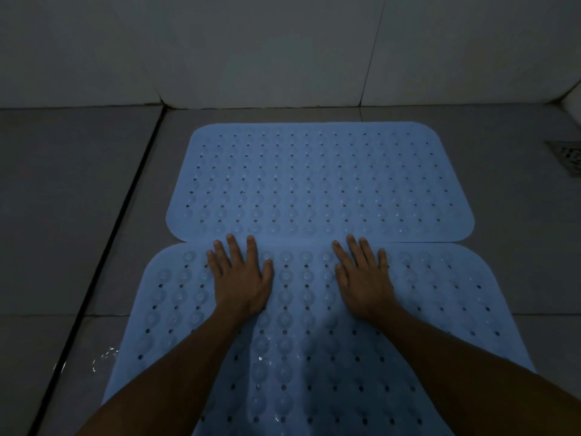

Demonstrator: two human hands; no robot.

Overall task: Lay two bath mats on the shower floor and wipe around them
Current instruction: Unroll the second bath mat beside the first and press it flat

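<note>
Our forearms enter from the bottom edge, cut off below the elbows, and cover part of the near mat (pixel 301 357), whose near end also runs out of view. The left hand (pixel 240 280) and right hand (pixel 364 278) lie flat on this mat, fingers straight and spread, gripping nothing; the fingertips reach the seam where it meets the far mat (pixel 317 180). Whether the two edges overlap or only touch, we cannot tell. Both mats are blue, perforated, and lie flat on the grey floor (pixel 78 215). The light is dim, so surface detail is hard to make out. A drain (pixel 567 157) sits at the right edge, partly cut off. Water drops (pixel 105 358) glint on the floor just left of the near mat. A tiled wall (pixel 251 48) stands behind.
</note>
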